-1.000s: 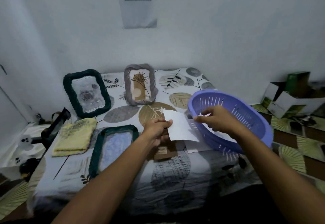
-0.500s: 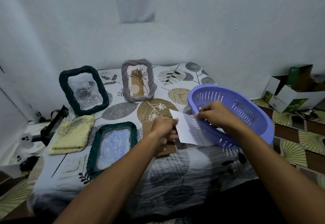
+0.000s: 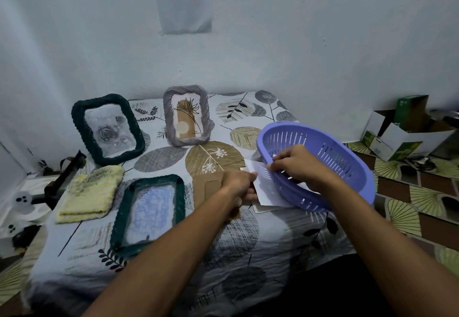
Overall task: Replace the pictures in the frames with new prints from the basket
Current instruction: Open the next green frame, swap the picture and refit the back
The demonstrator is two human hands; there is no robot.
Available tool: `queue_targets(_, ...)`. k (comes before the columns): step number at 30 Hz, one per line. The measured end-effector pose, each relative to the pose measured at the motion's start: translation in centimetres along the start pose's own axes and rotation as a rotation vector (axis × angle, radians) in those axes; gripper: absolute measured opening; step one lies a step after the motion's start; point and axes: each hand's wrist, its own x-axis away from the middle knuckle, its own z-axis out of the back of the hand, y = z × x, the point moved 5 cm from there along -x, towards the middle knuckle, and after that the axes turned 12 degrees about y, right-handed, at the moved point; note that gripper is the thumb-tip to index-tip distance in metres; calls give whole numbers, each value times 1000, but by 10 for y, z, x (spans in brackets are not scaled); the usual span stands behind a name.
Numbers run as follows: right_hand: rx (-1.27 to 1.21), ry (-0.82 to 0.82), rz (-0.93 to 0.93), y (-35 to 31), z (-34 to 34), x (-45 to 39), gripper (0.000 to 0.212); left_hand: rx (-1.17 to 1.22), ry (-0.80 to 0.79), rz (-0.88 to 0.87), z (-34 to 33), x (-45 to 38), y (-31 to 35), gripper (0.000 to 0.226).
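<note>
A white print (image 3: 267, 190) is held against the near-left wall of the tilted purple basket (image 3: 347, 165). My left hand (image 3: 238, 185) pinches its left edge and my right hand (image 3: 295, 165) pinches its top edge at the basket rim. More white paper shows inside the basket under my right hand. A brown backing board (image 3: 208, 187) lies under my left hand. A dark green frame (image 3: 149, 212) lies flat in front of it. Another dark green frame (image 3: 109, 127) and a grey frame (image 3: 186, 115) stand at the back, each with a picture.
A folded yellow cloth (image 3: 92, 192) lies left of the flat frame. A black object (image 3: 64, 175) sits at the table's left edge. Open cardboard boxes (image 3: 402, 132) stand on the tiled floor at the right. The wall is close behind the table (image 3: 74, 272).
The print has moved right and down, from mid-air over the table to against the basket's near wall. My right hand followed it to its top edge. My head moved closer.
</note>
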Motion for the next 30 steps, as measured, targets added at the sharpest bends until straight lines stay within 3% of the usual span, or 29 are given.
queue_targets(13,4,-2,12,5,-8,-1,13,-157,8,-89,21,11,12,25)
queue_targets(18,-42,-14,-11,10,-3,-3,18,-326,124,-424,39,18,47,25)
queue_targets(21,-108,105,-74,21,21,-19,16,-363,131,-587,34,29,72,28)
queue_targets(25,55,195,-117,46,51,-47,17,-392,113,-682,11,41,88,46)
queue_targets(30,368,88,-206,68,47,-54,35,-364,79,-615,-15,39,79,59)
